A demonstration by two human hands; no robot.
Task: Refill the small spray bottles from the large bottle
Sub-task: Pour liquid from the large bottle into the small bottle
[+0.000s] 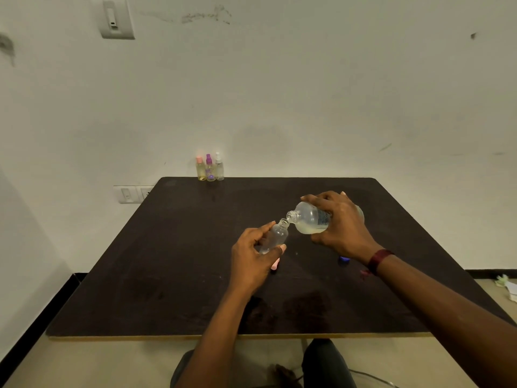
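Note:
My left hand grips a small clear spray bottle with its top off, tilted with the open neck up and to the right. My right hand holds the large clear bottle on its side above the table, its open mouth touching the small bottle's neck. Pale cloudy liquid lies in the large bottle's lower side. A pink spray top lies on the table under my left hand. A blue cap lies below my right wrist.
Three small capped spray bottles with pink, purple and white tops stand together at the far edge of the dark table, against the wall. My knees show below the near edge. Scraps lie on the floor at far right.

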